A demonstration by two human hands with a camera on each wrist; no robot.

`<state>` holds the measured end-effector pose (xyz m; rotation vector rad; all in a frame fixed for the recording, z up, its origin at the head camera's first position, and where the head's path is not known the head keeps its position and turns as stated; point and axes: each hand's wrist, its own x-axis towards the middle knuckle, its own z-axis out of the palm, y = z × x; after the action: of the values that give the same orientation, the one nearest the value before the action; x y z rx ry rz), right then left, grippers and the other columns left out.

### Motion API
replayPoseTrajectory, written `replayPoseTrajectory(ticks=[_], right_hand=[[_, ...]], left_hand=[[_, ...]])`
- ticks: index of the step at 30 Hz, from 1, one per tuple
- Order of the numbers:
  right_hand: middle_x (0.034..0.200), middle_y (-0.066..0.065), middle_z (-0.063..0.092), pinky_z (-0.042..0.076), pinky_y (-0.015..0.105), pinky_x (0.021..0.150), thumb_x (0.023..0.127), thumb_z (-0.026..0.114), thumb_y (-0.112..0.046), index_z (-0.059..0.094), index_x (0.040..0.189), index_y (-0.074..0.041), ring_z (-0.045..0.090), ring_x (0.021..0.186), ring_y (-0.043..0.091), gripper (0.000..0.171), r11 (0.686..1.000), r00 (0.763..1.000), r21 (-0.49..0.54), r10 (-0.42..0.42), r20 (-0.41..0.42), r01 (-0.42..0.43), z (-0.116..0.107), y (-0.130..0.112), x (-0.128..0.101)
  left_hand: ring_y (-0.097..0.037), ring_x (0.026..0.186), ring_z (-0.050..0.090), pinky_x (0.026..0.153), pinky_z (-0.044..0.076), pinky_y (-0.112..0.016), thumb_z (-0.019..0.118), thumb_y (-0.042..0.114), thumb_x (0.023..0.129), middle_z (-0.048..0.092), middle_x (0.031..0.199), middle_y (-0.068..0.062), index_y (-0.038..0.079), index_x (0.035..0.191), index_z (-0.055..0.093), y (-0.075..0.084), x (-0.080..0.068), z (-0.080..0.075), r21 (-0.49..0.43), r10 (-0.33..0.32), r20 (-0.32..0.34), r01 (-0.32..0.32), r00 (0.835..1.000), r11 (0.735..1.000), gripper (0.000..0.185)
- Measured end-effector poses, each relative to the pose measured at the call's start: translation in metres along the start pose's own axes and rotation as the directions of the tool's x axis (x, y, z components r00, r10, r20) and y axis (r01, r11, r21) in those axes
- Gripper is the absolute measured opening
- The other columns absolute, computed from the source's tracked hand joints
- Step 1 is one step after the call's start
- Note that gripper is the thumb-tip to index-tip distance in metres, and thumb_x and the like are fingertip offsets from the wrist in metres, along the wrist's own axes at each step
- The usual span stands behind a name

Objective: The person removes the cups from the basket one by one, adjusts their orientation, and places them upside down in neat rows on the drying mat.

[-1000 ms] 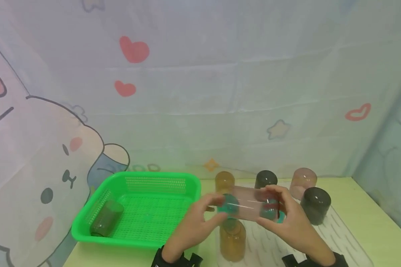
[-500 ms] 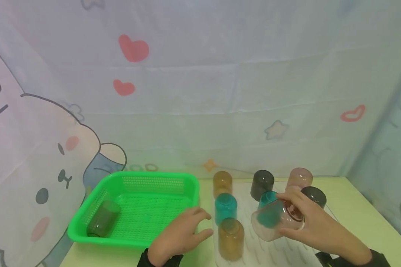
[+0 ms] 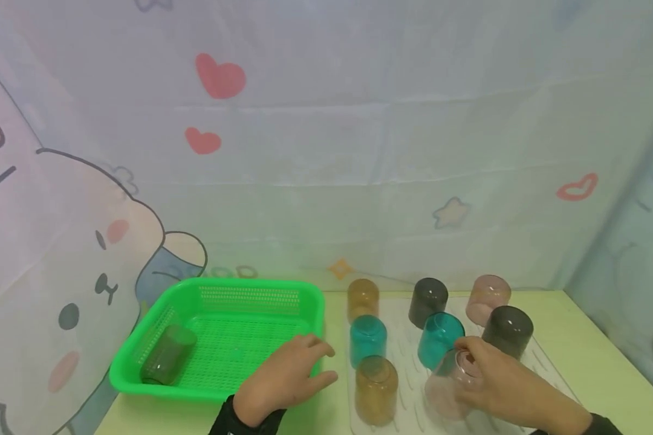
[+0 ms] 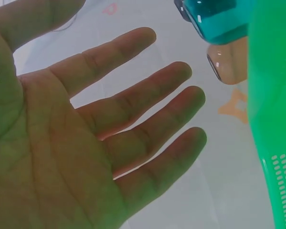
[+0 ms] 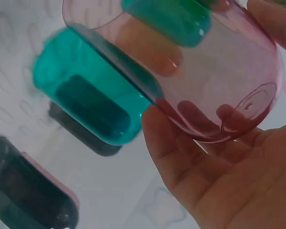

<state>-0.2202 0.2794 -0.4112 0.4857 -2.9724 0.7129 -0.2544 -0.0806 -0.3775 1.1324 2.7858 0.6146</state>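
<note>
A clear pink cup [image 3: 447, 386], bottom up, is gripped near its base by my right hand [image 3: 508, 383], low over the front of the white ridged mat [image 3: 413, 417]. In the right wrist view the thumb and fingers wrap the pink cup [image 5: 214, 71] at its closed end. Just behind it a teal cup [image 3: 439, 339] stands upside down, and a dark grey cup [image 3: 508, 331] is partly behind the hand. My left hand [image 3: 283, 374] holds nothing, fingers spread beside the green basket's right side; its open palm [image 4: 52, 143] fills the left wrist view.
The green basket [image 3: 217, 396] stands at left, with one dark grey cup [image 3: 168, 355] lying in it. On the mat's left side stand two amber cups [image 3: 376, 393] and a teal cup [image 3: 367, 341]. Farther back are a dark grey cup [image 3: 427, 302] and a pink cup [image 3: 488, 299].
Both hands held the pink cup sideways; the left let go and drew back left. The right hand turned the cup bottom up and lowered it toward the mat's front.
</note>
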Motion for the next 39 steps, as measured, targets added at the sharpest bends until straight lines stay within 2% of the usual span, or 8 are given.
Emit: replayPoseTrajectory(ticks=[4, 10, 18, 22, 26, 31, 35, 39], right_hand=[[0.11, 0.001, 0.055, 0.052, 0.036, 0.077, 0.073, 0.077, -0.05, 0.049, 0.122, -0.005, 0.056, 0.096, 0.014, 0.072, 0.999, 0.999, -0.026, 0.04, 0.016, -0.039, 0.011, 0.005, -0.001], [0.111, -0.002, 0.054, 0.052, 0.039, 0.08, 0.076, 0.07, -0.056, 0.048, 0.125, -0.007, 0.054, 0.099, 0.014, 0.072, 0.999, 0.999, -0.034, 0.005, 0.045, -0.003, 0.021, 0.012, -0.004], [0.116, -0.002, 0.054, 0.048, 0.05, 0.087, 0.074, 0.075, -0.051, 0.049, 0.126, -0.016, 0.052, 0.111, 0.021, 0.069, 0.991, 0.993, 0.105, 0.074, 0.088, -0.084, 0.028, 0.01, -0.002], [0.116, -0.003, 0.054, 0.048, 0.05, 0.087, 0.073, 0.076, -0.05, 0.049, 0.125, -0.017, 0.052, 0.11, 0.021, 0.068, 0.99, 0.993, 0.1, 0.087, 0.08, -0.095, 0.03, 0.005, -0.002], [0.115, 0.001, 0.051, 0.049, 0.046, 0.086, 0.076, 0.072, -0.053, 0.048, 0.127, -0.013, 0.052, 0.107, 0.018, 0.069, 0.999, 0.998, 0.023, 0.045, 0.054, -0.046, 0.029, 0.005, -0.005], [0.122, 0.008, 0.049, 0.049, 0.048, 0.087, 0.077, 0.066, -0.061, 0.046, 0.131, -0.005, 0.051, 0.111, 0.024, 0.079, 0.996, 0.997, -0.03, 0.079, 0.008, -0.079, 0.022, 0.003, -0.012], [0.121, 0.014, 0.052, 0.049, 0.051, 0.084, 0.085, 0.063, -0.054, 0.05, 0.126, -0.001, 0.052, 0.111, 0.033, 0.069, 0.996, 0.995, -0.074, 0.041, -0.09, -0.048, 0.008, 0.003, -0.017], [0.117, 0.019, 0.053, 0.05, 0.053, 0.08, 0.086, 0.063, -0.053, 0.053, 0.122, 0.001, 0.056, 0.104, 0.035, 0.066, 0.993, 0.993, -0.078, 0.081, -0.085, -0.088, -0.011, -0.001, -0.015]], left_hand=[[-0.02, 0.112, 0.052, 0.094, 0.042, -0.029, 0.053, 0.036, 0.097, 0.055, 0.12, -0.002, 0.016, 0.121, 0.06, -0.002, -0.003, 0.001, 0.03, 0.009, 0.002, -0.009, 1.0, 1.0, 0.032], [-0.019, 0.104, 0.055, 0.085, 0.046, -0.03, 0.056, 0.034, 0.096, 0.058, 0.115, -0.003, 0.015, 0.118, 0.062, -0.003, -0.005, -0.004, 0.055, 0.003, 0.035, -0.005, 0.999, 0.998, 0.03], [-0.018, 0.098, 0.057, 0.079, 0.048, -0.03, 0.058, 0.032, 0.095, 0.059, 0.111, -0.003, 0.013, 0.116, 0.062, -0.01, -0.01, -0.008, 0.056, -0.008, 0.05, 0.005, 0.999, 0.998, 0.029], [-0.019, 0.096, 0.058, 0.077, 0.049, -0.03, 0.058, 0.032, 0.095, 0.059, 0.11, -0.004, 0.013, 0.116, 0.063, -0.013, -0.009, -0.013, 0.065, -0.014, 0.062, 0.01, 0.998, 0.998, 0.029], [-0.023, 0.096, 0.058, 0.077, 0.048, -0.031, 0.058, 0.03, 0.095, 0.058, 0.11, -0.007, 0.01, 0.118, 0.061, -0.016, -0.011, -0.024, 0.052, -0.022, 0.097, 0.017, 0.995, 0.999, 0.03], [-0.021, 0.087, 0.057, 0.071, 0.047, -0.033, 0.06, 0.027, 0.094, 0.059, 0.104, -0.007, 0.008, 0.113, 0.062, -0.024, -0.017, -0.042, 0.072, -0.061, 0.129, 0.052, 0.99, 0.996, 0.027], [-0.023, 0.088, 0.058, 0.073, 0.048, -0.036, 0.061, 0.024, 0.093, 0.061, 0.103, -0.009, 0.004, 0.11, 0.063, -0.036, -0.019, -0.062, 0.088, -0.102, 0.162, 0.088, 0.982, 0.992, 0.026], [-0.026, 0.093, 0.06, 0.076, 0.049, -0.039, 0.06, 0.024, 0.093, 0.062, 0.109, -0.012, 0.003, 0.109, 0.063, -0.053, -0.014, -0.081, 0.112, -0.157, 0.195, 0.137, 0.968, 0.984, 0.026]])
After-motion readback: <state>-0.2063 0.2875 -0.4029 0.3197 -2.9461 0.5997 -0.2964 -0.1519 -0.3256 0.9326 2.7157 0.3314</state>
